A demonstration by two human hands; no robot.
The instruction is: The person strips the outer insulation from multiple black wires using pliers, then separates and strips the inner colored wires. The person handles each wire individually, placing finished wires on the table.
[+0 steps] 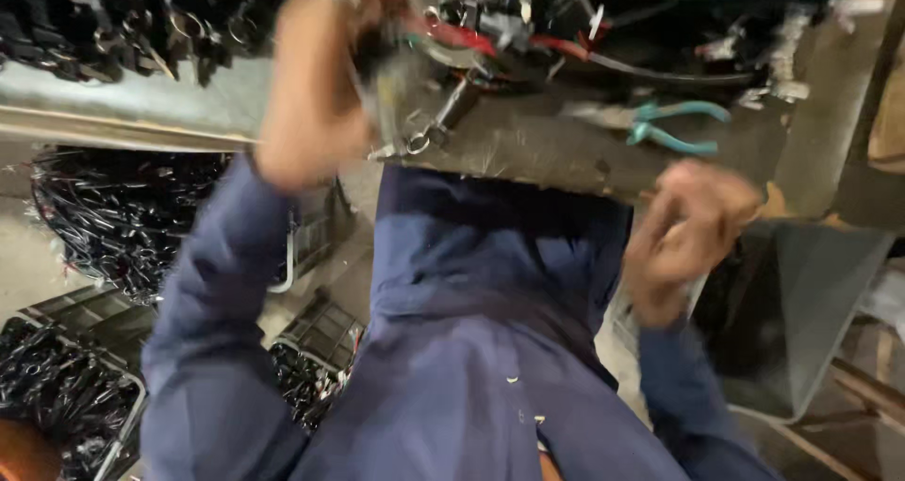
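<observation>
Two hands work at the near edge of a worn, dark table [528, 146] whose scuffed top is flecked with metal filings. Left hand [316, 75]: raised over the table edge, fingers curled around a blurred grey metal piece [386, 99]; a short chain of steel rings and links [429, 132] hangs from it down to the table top. The exact form of the held piece cannot be told through the motion blur. Right hand [688, 231]: below and in front of the table edge, fingers bent inward in a loose fist; whether it holds anything cannot be told. Both arms are in dark blue cloth sleeves, matching the blue garment [490, 349] that fills the middle of the view.

On the table, beyond the left hand, lies a tangled heap of black and red cables with bright metal fittings [528, 24]. Pliers with teal plastic grips [674, 127] lie flat near the table's right end, well apart from the chain. A pale metal rail [113, 108] runs along the left.

Containers: dark plastic crates on the floor at lower left [66, 396], one beside the blue garment [316, 349], and a heaped pile [123, 217] under the rail hold masses of small glossy black metal parts. A grey sheet-metal bin [811, 302] stands at right, contents unseen.
</observation>
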